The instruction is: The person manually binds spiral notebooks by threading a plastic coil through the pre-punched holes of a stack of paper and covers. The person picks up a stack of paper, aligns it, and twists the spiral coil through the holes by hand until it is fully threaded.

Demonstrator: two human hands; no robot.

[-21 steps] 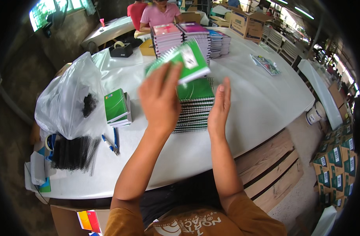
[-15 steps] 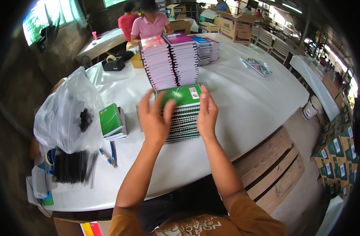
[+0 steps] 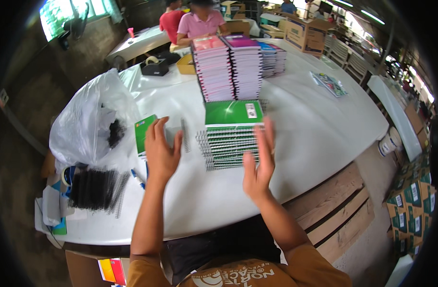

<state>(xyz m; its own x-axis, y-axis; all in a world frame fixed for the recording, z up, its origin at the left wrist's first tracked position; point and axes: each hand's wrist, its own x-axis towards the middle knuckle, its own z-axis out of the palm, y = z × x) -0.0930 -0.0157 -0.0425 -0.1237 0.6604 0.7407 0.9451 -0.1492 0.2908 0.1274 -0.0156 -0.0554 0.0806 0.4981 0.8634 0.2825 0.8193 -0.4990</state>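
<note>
A tall stack of green spiral notebooks (image 3: 232,114) stands in the middle of the table, spiral wire loops jutting from its left side. My right hand (image 3: 260,165) is at the stack's right edge, slightly blurred, fingers stretched out and holding nothing; whether it touches the stack I cannot tell. Over by the smaller pile of green notebooks (image 3: 143,131), my left hand (image 3: 160,150) is open with fingers apart, covering part of that pile. Between this hand and the tall stack lies a loose spiral coil (image 3: 185,135).
Behind stand tall stacks of pink notebooks (image 3: 213,67) and purple notebooks (image 3: 245,67). Leftward are a clear plastic bag (image 3: 87,124), black spiral coils (image 3: 92,191), a pen (image 3: 138,178) and a tape dispenser (image 3: 154,67). A person in pink (image 3: 202,23) sits across the table.
My left hand has left the tall green stack and moved left to the small pile. My right hand has opened outward and dropped lower. The view has shifted, uncovering the loose coil.
</note>
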